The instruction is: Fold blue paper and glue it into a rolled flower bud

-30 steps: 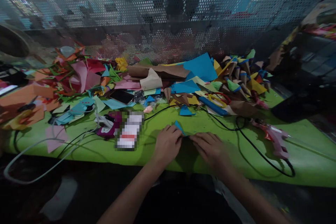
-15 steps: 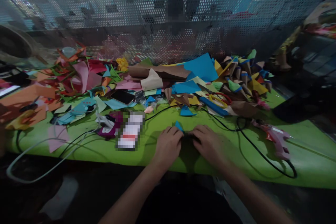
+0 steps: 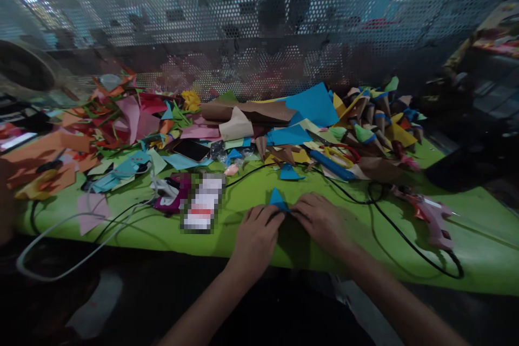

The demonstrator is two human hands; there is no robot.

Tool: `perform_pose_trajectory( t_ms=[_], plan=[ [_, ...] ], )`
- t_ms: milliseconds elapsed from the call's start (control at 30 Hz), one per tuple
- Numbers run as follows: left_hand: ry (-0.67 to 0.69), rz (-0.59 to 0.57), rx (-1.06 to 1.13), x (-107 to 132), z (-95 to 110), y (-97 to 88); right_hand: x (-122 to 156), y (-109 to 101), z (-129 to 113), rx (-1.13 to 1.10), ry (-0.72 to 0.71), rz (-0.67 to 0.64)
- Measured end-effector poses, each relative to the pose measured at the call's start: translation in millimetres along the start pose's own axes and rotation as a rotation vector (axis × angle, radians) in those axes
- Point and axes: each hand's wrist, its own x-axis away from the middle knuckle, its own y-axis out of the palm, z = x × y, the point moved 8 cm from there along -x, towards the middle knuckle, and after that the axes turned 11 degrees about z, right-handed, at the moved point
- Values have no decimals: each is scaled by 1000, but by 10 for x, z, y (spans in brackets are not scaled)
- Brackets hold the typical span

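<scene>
A small blue piece of paper (image 3: 277, 199) lies between my hands near the front of the green table (image 3: 227, 238), its pointed tip aimed away from me. My left hand (image 3: 259, 227) grips its left side, fingers bent over the near edge. On the other side, my right hand (image 3: 318, 219) pinches the paper's right corner with thumb and fingers. The near part of the sheet is hidden under my fingers. Just beyond lies another blue paper scrap (image 3: 291, 173).
To the right rests a pink glue gun (image 3: 433, 221) with its black cord looping nearby. On the left are a pixelated phone (image 3: 205, 203) and a purple box (image 3: 172, 197) with cables. Yellow-and-red-handled scissors (image 3: 339, 157), paper cones (image 3: 365, 132) and coloured paper heaps line the back.
More of the blue paper shows between my hands, lying flatter on the table. My right hand has shifted slightly toward the left and my fingers have closed in on its corner.
</scene>
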Motion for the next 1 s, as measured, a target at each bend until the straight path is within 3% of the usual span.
perform_pose_trajectory(
  t_ms=[300,500,800,1000],
  plan=[
    [72,-99,-120,8,92,51,40,-13,-71,143,-65,-22],
    [75,-95,-186,-31,82,63,94,-12,-47,161,-63,-16],
    [55,-77,-179,-120,4,98,132,-73,98,44,21,93],
    [59,-75,-159,-137,-11,93,202,-139,3,63,-45,133]
  ],
)
